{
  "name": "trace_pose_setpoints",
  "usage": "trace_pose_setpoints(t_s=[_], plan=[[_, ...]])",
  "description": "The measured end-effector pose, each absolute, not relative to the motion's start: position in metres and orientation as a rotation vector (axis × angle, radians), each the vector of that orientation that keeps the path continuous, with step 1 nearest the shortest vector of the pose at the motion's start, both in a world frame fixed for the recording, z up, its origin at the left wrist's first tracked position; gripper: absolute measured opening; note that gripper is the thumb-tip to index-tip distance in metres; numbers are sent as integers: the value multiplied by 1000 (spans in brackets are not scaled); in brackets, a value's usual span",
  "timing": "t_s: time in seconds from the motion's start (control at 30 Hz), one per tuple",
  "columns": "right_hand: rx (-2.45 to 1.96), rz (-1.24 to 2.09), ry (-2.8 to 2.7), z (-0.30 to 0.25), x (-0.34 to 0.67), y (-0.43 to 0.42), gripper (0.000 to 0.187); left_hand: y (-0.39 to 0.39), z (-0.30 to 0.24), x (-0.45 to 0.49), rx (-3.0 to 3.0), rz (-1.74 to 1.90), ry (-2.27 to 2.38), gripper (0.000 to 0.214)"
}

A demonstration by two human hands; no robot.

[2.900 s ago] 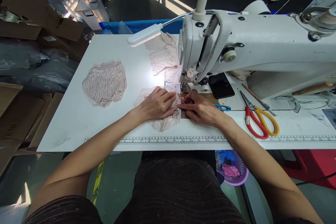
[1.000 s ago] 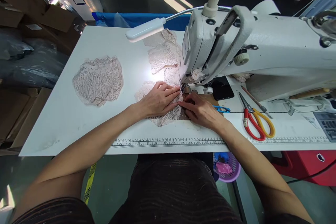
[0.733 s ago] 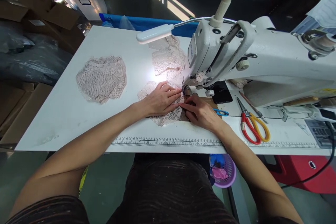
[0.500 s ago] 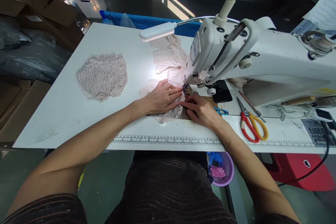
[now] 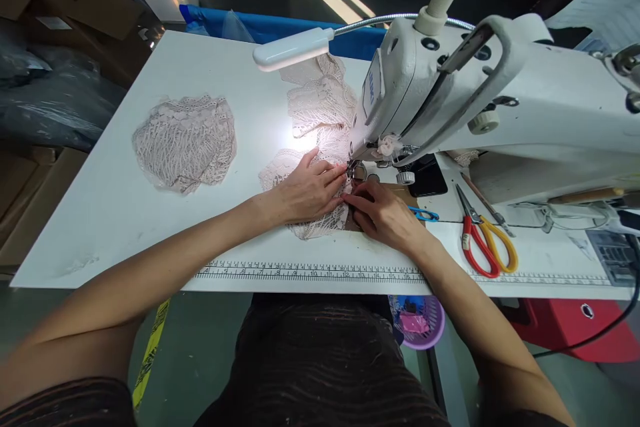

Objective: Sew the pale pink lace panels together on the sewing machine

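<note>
Pale pink lace fabric (image 5: 320,103) runs along the table to the presser foot of a white sewing machine (image 5: 400,73). My left hand (image 5: 313,192) lies flat on the lace, fingers stretched, with its fingertips close to the needle area. On the right, my right hand (image 5: 383,210) pinches the lace edge between thumb and index finger, just in front of the presser foot. Its other fingers are curled and partly hidden. A second heap of lace (image 5: 185,143) lies apart on the left of the table.
Red- and yellow-handled scissors (image 5: 483,237) and a blue tool (image 5: 424,214) lie right of my right hand. A dark phone (image 5: 427,175) rests under the machine arm. A printed ruler (image 5: 310,272) runs along the front edge. The lamp (image 5: 293,49) overhangs the lace. Below is a purple basket (image 5: 433,327).
The view has shifted slightly closer to the machine. Both hands keep nearly the same place on the lace, and the fabric has hardly moved.
</note>
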State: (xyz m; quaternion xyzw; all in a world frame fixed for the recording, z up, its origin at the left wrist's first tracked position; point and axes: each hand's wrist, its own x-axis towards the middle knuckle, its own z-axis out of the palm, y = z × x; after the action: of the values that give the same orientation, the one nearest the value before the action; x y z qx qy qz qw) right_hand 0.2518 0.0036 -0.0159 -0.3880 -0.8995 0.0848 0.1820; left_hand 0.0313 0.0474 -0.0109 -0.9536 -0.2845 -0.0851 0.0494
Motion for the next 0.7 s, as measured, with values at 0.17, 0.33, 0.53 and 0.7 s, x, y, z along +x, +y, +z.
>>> trace_pose_setpoints(t_s=[0.17,0.33,0.53,0.7], plan=[[-1149,196,-2538,-13,247,2,30,53,-12,33,-2897,-267,-867,43],[-1350,71,-2533,-11,239,-1,30,59,-14,35,-2853,-287,-891,46],[-1515,113,-2565,-5,233,1,38,59,-12,39,-2797,-315,-954,44],[-1621,146,-2622,2,229,5,42,60,-12,40,-2774,-329,-1009,43]])
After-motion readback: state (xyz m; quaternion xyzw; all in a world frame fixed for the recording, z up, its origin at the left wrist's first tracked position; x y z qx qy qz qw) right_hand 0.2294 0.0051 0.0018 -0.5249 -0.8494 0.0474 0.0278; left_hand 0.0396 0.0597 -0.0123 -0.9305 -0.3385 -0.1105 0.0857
